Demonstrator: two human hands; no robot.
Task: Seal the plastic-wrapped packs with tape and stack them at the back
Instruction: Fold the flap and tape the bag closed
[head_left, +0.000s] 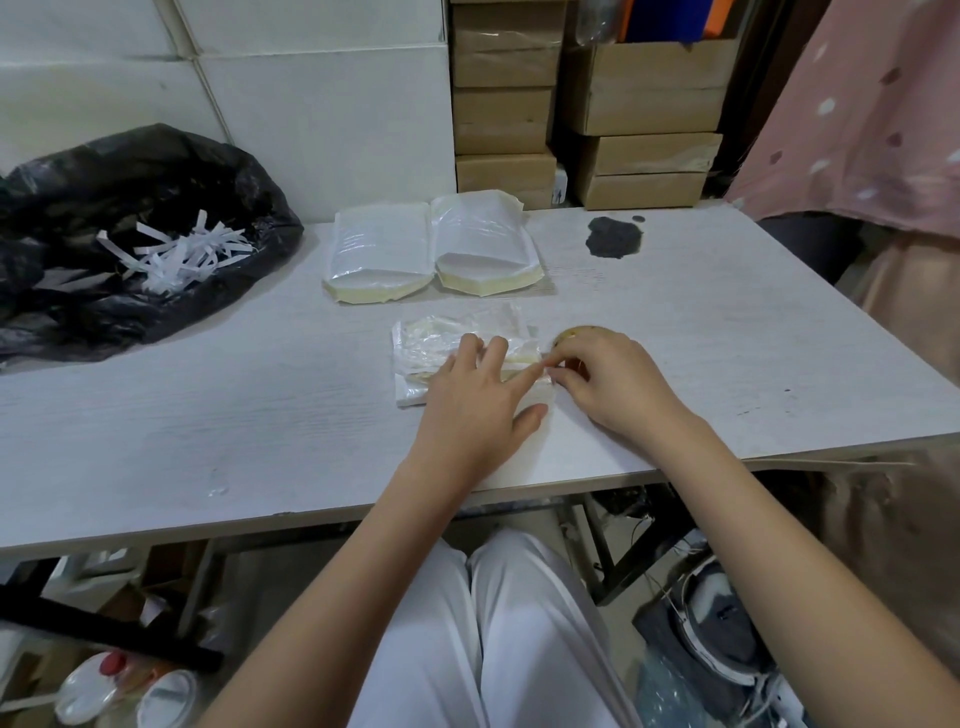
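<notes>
Pack in work lies flat on the table, just in front of the two finished packs, which sit side by side and touching at the table's back edge.

Left hand: fingers spread, palm flat on the near right part of the pack. Judgement: it pins the folded plastic so the wrap cannot spring open while tape goes on.

Right hand: thumb and forefinger pinched together at the pack's right edge, touching the left forefinger tip. Looks like a strip of clear tape between them; the tape itself is too faint to confirm. The tape roll is mostly hidden behind this hand, just right of the pack.

Surroundings, relative to the pack: black bag with white paper strips, well to the left. Dark stain behind and to the right. Cardboard boxes beyond the table. A person in pink stands at far right.

Path from pack to the finished packs: nothing lies between.
</notes>
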